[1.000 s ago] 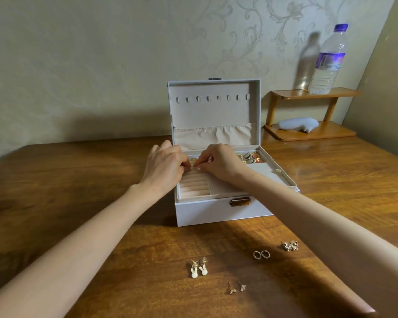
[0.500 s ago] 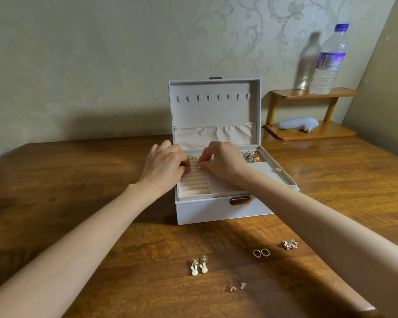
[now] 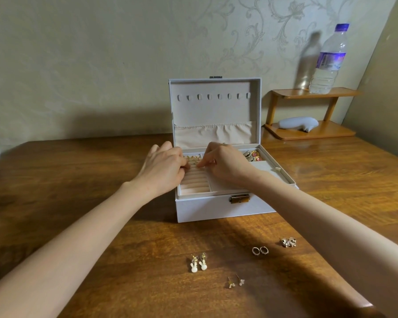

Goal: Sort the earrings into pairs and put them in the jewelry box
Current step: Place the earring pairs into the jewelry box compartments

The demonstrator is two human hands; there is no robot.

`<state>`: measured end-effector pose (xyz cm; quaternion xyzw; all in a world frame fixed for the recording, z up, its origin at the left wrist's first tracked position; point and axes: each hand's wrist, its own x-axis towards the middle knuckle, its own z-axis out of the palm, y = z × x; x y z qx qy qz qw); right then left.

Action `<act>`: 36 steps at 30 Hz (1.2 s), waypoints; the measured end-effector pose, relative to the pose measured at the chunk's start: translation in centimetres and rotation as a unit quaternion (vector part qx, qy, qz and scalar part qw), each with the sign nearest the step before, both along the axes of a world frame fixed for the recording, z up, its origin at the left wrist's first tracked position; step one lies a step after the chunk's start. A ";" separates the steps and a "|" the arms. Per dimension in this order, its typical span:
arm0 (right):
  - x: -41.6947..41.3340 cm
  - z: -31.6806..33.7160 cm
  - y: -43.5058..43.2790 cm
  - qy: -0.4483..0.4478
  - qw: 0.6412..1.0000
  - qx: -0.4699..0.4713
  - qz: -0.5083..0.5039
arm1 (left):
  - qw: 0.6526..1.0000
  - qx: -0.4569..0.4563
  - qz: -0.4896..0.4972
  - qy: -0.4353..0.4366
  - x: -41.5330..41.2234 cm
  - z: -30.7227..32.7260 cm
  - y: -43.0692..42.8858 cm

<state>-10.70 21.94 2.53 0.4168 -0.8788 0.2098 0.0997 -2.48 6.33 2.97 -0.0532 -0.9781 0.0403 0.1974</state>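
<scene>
Fingers (image 3: pixel 205 162) of both hands met over the back-left part of the open jewelry box (image 3: pixel 216 210), above the padded ring rolls (image 3: pixel 194 182). On the left hand (image 3: pixel 163 165) they curled downward with the tips hidden against the rolls, so I could not tell whether they gripped anything. On the right hand (image 3: pixel 225 164) thumb and forefinger came together at the tips, pointing left; whether an earring sat between them was too small to tell. A few gold earrings (image 3: pixel 192 159) showed in the gap between the two hands, at the back of the rolls.

Nearest on the wooden desk (image 3: pixel 78 168) lay a pair of small studs (image 3: pixel 236 282). Just beyond them to the left was a pair of white bunny earrings (image 3: pixel 198 263), side by side. Further right lay two small hoops (image 3: pixel 260 250), touching, and past those a pair of chunky metal earrings (image 3: pixel 288 242) close to the right forearm.

Behind these stood the white box with its brass clasp (image 3: pixel 239 198) facing forward. Red-and-gold round pieces (image 3: pixel 253 155) filled its back-right compartment. The lid (image 3: pixel 216 106) stood upright, with a row of hooks and a gathered pocket (image 3: pixel 214 134) inside.

Far right, against the wall, a two-tier wooden shelf (image 3: pixel 308 131) carried a pale grey object (image 3: pixel 298 123) below and a water bottle (image 3: pixel 329 60) on top.
</scene>
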 end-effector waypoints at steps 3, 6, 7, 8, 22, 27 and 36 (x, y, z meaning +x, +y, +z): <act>0.1 -0.1 -0.1 0.007 1.000 0.009 -0.001 | 1.000 -0.010 0.000 -0.006 0.2 0.1 0.0; 0.2 -0.1 -0.1 0.010 1.000 0.009 -0.006 | 1.000 -0.014 0.001 -0.006 0.3 0.0 0.0; 0.2 -0.1 -0.1 0.009 1.000 0.010 -0.009 | 1.000 -0.011 0.002 -0.004 0.3 0.0 0.0; 0.3 -0.1 0.0 0.008 1.000 0.010 -0.012 | 1.000 -0.006 0.003 -0.003 0.3 -0.1 -0.1; 0.4 -0.3 0.6 0.018 1.000 0.019 -0.013 | 0.990 0.091 -0.019 0.102 2.2 0.0 -0.5; 0.5 -0.1 0.7 0.019 0.999 0.031 -0.015 | 0.985 0.109 -0.049 0.123 4.7 0.1 0.2; 7.9 0.4 5.0 -0.034 0.990 -0.063 0.121 | 0.963 0.248 -0.093 -0.042 12.4 -0.5 2.3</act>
